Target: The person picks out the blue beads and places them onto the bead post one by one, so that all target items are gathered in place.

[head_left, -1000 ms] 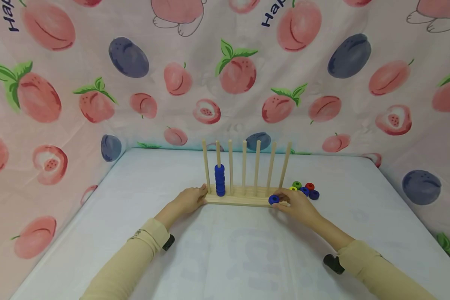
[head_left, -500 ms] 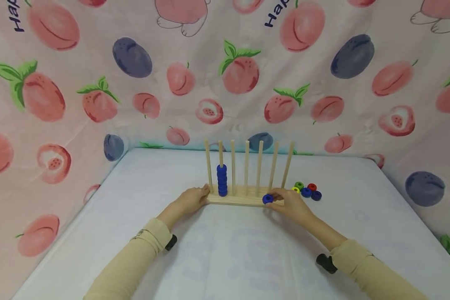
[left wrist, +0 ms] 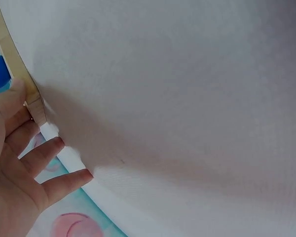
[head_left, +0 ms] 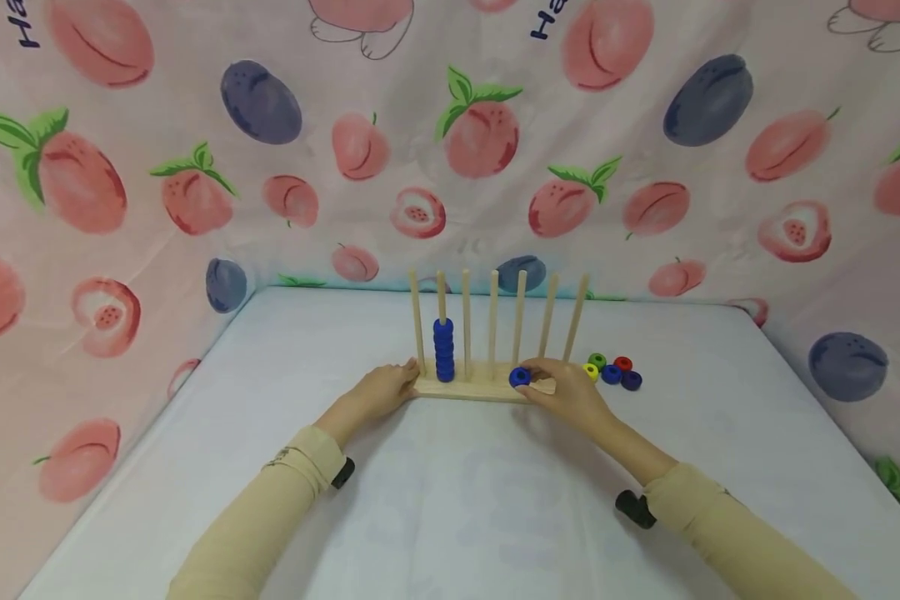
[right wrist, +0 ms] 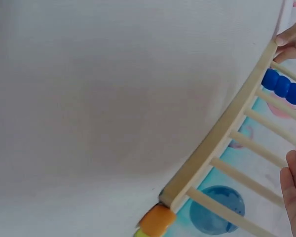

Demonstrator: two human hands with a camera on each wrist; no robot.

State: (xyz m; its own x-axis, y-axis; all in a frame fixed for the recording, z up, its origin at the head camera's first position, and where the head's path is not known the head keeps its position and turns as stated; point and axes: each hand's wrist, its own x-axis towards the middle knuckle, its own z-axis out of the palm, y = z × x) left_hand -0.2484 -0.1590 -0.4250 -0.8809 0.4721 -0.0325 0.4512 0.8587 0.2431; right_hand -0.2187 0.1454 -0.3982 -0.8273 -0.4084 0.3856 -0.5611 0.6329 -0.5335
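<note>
A wooden peg rack (head_left: 472, 390) with several upright pegs stands on the white-covered table in the head view. Several blue beads (head_left: 444, 350) are stacked on its second peg from the left. My left hand (head_left: 378, 392) grips the rack's left end; in the left wrist view the thumb lies on the base (left wrist: 16, 59) while the outer fingers spread away. A ring-shaped blue bead (head_left: 520, 377) is pinched in the fingertips of my right hand (head_left: 573, 396), in front of the pegs right of centre. Only a sliver of that bead shows in the right wrist view.
Right of the rack lie loose beads: green (head_left: 597, 361), red (head_left: 622, 364), yellow (head_left: 591, 372), blue (head_left: 611, 374) and dark blue (head_left: 632, 380). An orange bead (right wrist: 158, 221) shows by the rack's end in the right wrist view. A fruit-print cloth (head_left: 465, 200) hangs behind.
My right hand has carried the blue bead leftward along the rack and slightly up, from its right end to right of centre. The left hand stays at the left end.
</note>
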